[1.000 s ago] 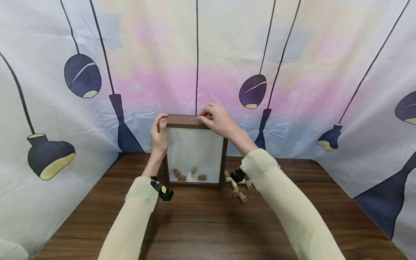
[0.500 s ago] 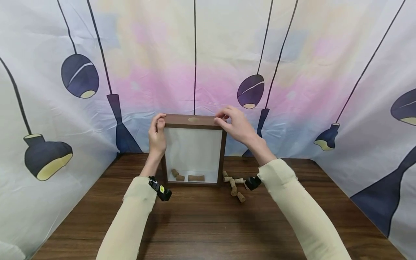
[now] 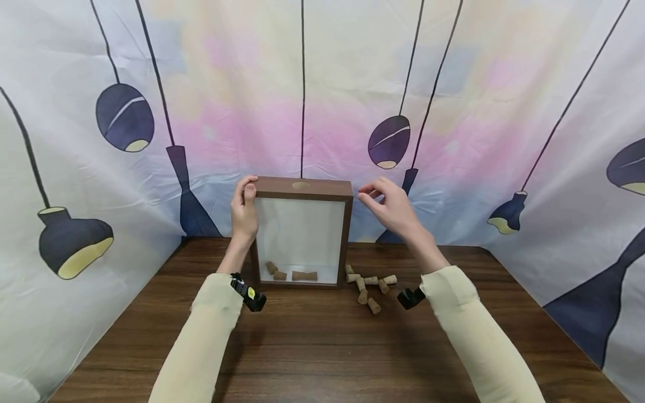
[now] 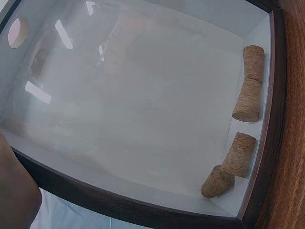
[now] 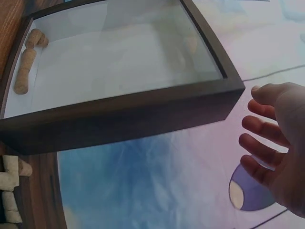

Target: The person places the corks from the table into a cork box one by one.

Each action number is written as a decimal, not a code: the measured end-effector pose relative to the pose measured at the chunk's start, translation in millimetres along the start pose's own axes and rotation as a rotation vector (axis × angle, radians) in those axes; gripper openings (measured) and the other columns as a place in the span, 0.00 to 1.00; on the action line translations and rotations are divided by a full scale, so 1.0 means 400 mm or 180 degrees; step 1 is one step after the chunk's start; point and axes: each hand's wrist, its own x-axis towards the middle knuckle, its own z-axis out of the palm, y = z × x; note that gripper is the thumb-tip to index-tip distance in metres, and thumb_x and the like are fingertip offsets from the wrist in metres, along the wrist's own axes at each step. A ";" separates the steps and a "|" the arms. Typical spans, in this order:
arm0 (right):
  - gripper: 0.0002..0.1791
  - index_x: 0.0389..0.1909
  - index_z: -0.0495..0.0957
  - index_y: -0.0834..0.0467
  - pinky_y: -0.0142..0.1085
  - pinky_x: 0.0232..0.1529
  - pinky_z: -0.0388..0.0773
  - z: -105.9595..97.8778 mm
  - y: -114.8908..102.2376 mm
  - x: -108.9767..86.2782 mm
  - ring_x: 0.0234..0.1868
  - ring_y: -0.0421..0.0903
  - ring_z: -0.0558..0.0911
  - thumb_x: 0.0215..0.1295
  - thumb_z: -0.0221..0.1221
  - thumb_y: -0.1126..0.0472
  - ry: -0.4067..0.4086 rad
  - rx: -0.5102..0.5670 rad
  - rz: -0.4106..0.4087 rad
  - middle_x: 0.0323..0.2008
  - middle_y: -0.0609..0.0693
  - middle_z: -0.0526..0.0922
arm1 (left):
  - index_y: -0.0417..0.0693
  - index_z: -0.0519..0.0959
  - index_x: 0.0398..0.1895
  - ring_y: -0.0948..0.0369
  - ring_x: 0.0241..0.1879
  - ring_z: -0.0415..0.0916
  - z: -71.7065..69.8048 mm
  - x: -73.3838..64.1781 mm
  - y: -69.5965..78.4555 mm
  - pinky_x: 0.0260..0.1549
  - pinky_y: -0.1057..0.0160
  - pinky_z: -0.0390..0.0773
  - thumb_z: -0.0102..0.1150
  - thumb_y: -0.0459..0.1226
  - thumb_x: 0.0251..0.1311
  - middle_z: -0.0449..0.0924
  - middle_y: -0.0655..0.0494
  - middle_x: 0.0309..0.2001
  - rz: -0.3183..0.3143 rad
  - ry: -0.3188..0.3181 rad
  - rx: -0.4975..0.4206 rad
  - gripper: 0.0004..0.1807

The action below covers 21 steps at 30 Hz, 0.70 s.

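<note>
A brown shadow box frame (image 3: 347, 229) with a clear front stands upright on the table. Its top edge has a round hole (image 3: 300, 184). Several corks (image 4: 248, 100) lie inside along the bottom. My left hand (image 3: 244, 212) grips the upper left corner, thumb at the front. To the right of the frame's upper right corner, my right hand (image 3: 393, 207) is held in the air, apart from the frame. Its fingers (image 5: 264, 129) are loosely bent with nothing between them, as the right wrist view shows.
Several loose corks (image 3: 373, 305) lie in a scattered group on the dark wooden table (image 3: 302, 347), just right of the frame's base. A cloth backdrop (image 3: 242, 84) printed with hanging lamps rises behind and beside the table.
My right hand has moved from the hole at the top, rightward and down past the frame's corner. Inside, a cork has dropped to the bottom. My left hand keeps its grip.
</note>
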 end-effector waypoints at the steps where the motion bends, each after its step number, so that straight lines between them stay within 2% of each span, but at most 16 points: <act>1: 0.11 0.46 0.84 0.59 0.44 0.43 0.78 -0.002 0.004 -0.006 0.42 0.48 0.80 0.70 0.61 0.56 0.0002 0.0027 0.0023 0.42 0.53 0.82 | 0.35 0.71 0.63 0.70 0.22 0.49 0.000 0.001 -0.001 0.29 0.65 0.54 0.41 0.48 0.78 0.65 0.59 0.36 0.0006 0.0005 -0.0010 0.26; 8: 0.13 0.48 0.84 0.56 0.40 0.43 0.77 -0.007 0.045 -0.054 0.43 0.46 0.80 0.72 0.59 0.54 -0.0071 0.0096 0.0236 0.45 0.52 0.82 | 0.35 0.71 0.62 0.70 0.20 0.46 -0.002 0.007 -0.006 0.26 0.66 0.51 0.41 0.52 0.77 0.63 0.50 0.33 0.0059 0.0028 -0.0031 0.30; 15: 0.12 0.49 0.83 0.56 0.36 0.37 0.76 0.029 0.106 -0.125 0.38 0.46 0.80 0.72 0.59 0.55 -0.0212 0.0045 0.0331 0.45 0.52 0.82 | 0.35 0.71 0.63 0.70 0.18 0.45 -0.002 0.002 -0.004 0.24 0.67 0.51 0.41 0.51 0.77 0.63 0.54 0.32 0.0043 0.0007 -0.0017 0.29; 21: 0.12 0.51 0.82 0.55 0.35 0.36 0.75 0.073 0.157 -0.192 0.37 0.48 0.79 0.72 0.59 0.55 -0.0362 0.0203 0.0521 0.43 0.51 0.82 | 0.35 0.72 0.63 0.70 0.21 0.47 0.003 0.000 -0.003 0.27 0.66 0.53 0.42 0.50 0.77 0.64 0.64 0.35 0.0051 0.0025 -0.0009 0.27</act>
